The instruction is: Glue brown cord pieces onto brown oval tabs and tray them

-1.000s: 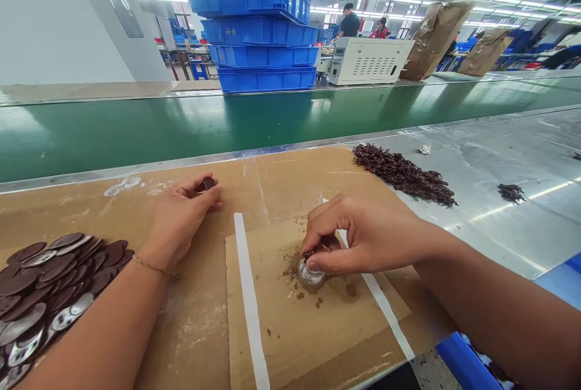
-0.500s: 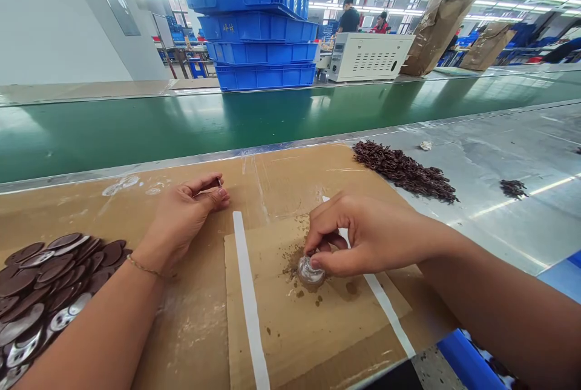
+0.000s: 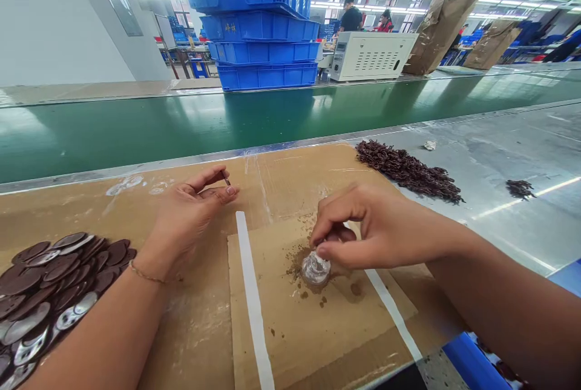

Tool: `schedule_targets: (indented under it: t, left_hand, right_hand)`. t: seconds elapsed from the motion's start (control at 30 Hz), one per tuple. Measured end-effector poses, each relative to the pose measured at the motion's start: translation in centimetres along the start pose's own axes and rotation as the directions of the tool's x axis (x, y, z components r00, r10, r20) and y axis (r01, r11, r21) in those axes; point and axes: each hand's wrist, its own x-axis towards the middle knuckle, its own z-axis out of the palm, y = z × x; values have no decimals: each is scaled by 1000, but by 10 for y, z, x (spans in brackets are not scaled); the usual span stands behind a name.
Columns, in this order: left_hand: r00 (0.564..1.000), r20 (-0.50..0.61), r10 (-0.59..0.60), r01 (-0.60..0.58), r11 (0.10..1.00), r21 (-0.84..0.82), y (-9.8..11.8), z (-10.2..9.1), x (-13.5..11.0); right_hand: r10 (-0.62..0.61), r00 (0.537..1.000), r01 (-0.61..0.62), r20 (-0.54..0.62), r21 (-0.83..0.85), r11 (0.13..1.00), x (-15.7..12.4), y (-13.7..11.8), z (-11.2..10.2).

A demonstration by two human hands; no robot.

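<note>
Spotted cardboard [image 3: 313, 341] carries a shiny dish [image 3: 315, 270], left of which the left hand [image 3: 193, 211] pinches a thin dark piece [image 3: 226, 179], while the right hand [image 3: 374, 226], fingers [image 3: 329, 219] narrow at the dish's edge, hold unclear, could tip it by snagging.

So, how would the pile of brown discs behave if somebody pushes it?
The pile of brown discs would probably slide apart, since its pieces overlap unevenly. They look stiff, judging by their flat shapes, and perhaps slippery where faces shine.
</note>
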Motion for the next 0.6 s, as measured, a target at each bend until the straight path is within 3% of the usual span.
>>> schedule_targets:
  t: [0.1, 0.2, 0.3, 0.4, 0.47, 0.6]
  left_hand:
    - [989, 135, 59, -40, 989, -140, 3, 6, -9]
    - [964, 259, 63, 5, 968, -252, 7, 12, -21]
    - [943, 331, 37, 57, 961, -270, 11, 16, -32]
    - [929, 369, 20, 83, 962, -261, 11, 21, -40]
    - [921, 389, 0, 111, 958, -264, 9, 24, -42]
    - [899, 437, -11, 155, 943, -296, 1, 28, -45]
  right_hand:
    - [1, 987, 18, -164, 114, 993, -3, -2, -2]
    - [-20, 978, 51, -210, 141, 989, -3, 4, -8]
    - [-6, 967, 28, -255, 82, 996, -1, 14, -16]
    - [20, 925, 9, -379, 75, 997, 1, 22, -18]
    - [11, 904, 78, -428, 190, 979, 4, 21, -14]
    - [-50, 913, 259, -405, 480, 838, 12, 10, 5]
